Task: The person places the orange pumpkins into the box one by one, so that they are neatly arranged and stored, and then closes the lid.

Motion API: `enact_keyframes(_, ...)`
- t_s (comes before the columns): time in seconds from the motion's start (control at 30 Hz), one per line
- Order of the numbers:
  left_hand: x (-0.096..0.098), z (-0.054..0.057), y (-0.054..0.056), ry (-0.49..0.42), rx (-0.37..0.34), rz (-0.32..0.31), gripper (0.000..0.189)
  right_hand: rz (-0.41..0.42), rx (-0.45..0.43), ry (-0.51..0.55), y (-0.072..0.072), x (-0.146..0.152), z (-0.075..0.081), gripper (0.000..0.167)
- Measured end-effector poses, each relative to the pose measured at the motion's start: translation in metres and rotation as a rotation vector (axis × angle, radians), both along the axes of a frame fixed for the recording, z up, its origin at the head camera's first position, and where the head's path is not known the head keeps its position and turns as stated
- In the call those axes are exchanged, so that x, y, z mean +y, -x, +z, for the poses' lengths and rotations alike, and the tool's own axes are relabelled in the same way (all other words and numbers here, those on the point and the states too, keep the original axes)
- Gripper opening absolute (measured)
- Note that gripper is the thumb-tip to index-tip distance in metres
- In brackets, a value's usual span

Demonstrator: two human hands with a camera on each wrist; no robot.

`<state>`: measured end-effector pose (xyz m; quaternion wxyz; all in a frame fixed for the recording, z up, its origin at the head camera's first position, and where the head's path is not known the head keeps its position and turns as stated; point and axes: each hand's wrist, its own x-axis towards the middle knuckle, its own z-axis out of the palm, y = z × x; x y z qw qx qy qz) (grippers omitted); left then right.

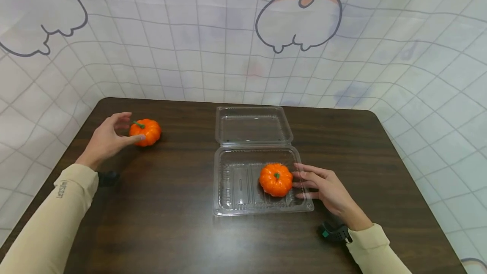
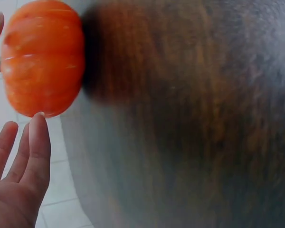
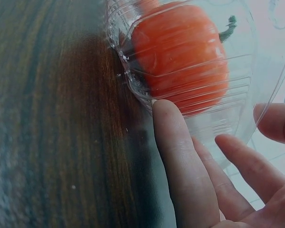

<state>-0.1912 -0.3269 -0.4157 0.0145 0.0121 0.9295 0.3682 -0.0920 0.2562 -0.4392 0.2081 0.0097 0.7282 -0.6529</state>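
Note:
On the table's left side lies a small orange pumpkin (image 1: 150,132) with a green stem. My left hand (image 1: 110,138) is spread around it, thumb along its near side. In the left wrist view a fingertip (image 2: 39,116) is right at the edge of the pumpkin (image 2: 43,59). A clear plastic clamshell box (image 1: 236,200) stands mid-table with its lid (image 1: 253,126) laid back. Inside its right half sits a second orange pumpkin (image 1: 275,179). My right hand (image 1: 327,187) rests its extended fingers against the box's right wall, outside the pumpkin (image 3: 180,52).
The dark wood-grain table (image 1: 167,223) has rounded far corners. Behind it and along both sides hangs a white grid-patterned curtain (image 1: 182,45) with cartoon animal prints. Dark bands with small devices (image 1: 335,231) are on the wrists, below light sleeves (image 1: 57,219).

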Motion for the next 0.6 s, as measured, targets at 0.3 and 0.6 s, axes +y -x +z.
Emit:
enact_keyframes(0.3,0.002,-0.015,0.002,0.007,-0.026,0.006,0.102,-0.010,-0.008,0.001,0.000,0.000,-0.001,0.061)
enact_keyframes(0.6,0.001,-0.019,0.001,0.017,-0.008,0.017,0.093,-0.013,-0.009,-0.002,0.000,0.000,-0.001,0.061)
